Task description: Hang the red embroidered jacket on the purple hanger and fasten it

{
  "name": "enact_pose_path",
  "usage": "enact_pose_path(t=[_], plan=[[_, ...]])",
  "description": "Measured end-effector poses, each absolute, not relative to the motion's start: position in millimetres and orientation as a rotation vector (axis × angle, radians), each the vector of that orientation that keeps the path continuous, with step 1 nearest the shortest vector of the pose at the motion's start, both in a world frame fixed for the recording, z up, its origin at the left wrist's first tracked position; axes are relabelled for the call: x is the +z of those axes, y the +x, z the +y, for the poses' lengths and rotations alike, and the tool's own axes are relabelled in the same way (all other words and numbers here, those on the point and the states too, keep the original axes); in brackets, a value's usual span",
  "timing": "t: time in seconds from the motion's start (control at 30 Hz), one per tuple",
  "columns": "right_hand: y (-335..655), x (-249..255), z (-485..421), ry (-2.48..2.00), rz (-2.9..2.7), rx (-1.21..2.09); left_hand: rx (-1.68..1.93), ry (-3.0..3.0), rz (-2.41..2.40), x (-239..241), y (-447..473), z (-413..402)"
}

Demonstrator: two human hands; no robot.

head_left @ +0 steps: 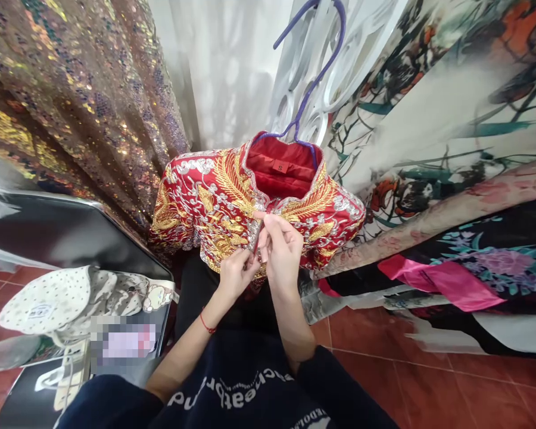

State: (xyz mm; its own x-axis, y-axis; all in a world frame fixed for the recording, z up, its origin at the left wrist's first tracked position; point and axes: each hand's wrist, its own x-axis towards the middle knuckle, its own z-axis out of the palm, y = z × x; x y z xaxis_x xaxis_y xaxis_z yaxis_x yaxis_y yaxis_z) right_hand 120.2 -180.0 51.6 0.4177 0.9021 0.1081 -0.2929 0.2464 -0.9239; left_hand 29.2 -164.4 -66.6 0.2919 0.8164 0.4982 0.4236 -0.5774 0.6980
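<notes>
A red jacket (226,205) with gold and silver embroidery hangs upright before me on a purple hanger (304,101). Its stand-up collar shows a red lining with a small size label (280,167) marked S. Low on the jacket's front opening, my left hand (236,273) pinches the silver-trimmed edge. My right hand (283,247) is closed just below the collar, thumb and forefinger gripping the same front edge. The fingers partly hide the fastening, so its kind cannot be made out.
Sequined fabric (93,101) hangs at the left, printed cloth (397,131) at the right. White openwork panels (335,77) stand behind the hanger. A black chair (71,229) at lower left bears a polka-dot hat (49,298) and a blurred-out item. Red tiles (375,357) cover the floor.
</notes>
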Motion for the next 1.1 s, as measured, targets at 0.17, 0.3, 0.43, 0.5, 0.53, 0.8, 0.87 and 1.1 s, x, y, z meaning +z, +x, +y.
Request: enact_pose_path(t=[0.17, 0.3, 0.43, 0.5, 0.53, 0.8, 0.87, 1.1], plan=[[125, 43, -163, -1.070, -0.835, 0.872, 1.172, 2.114, 1.193, -69, 29, -157], [141, 32, -153, -1.174, -0.931, 0.950, 1.105, 2.092, 1.219, -80, 23, -152], [154, 31, -148, -1.247, -1.001, 0.927, 0.989, 2.126, 1.254, -72, 19, -144], [155, 33, -148, -1.287, -1.006, 0.868, 0.865, 2.167, 1.206, -54, 17, -138], [155, 35, -148, -1.304, -0.999, 0.844, 0.819, 2.185, 1.150, -42, 17, -135], [152, 40, -147, -1.410, -1.082, 0.666, 1.213, 2.576, 1.053, 71, 18, -100], [154, 41, -148, -1.456, -1.103, 0.626, 1.094, 2.758, 1.098, 85, 19, -90], [156, 45, -149, -1.487, -1.102, 0.563, 1.175, 2.948, 0.994, 98, 10, -86]])
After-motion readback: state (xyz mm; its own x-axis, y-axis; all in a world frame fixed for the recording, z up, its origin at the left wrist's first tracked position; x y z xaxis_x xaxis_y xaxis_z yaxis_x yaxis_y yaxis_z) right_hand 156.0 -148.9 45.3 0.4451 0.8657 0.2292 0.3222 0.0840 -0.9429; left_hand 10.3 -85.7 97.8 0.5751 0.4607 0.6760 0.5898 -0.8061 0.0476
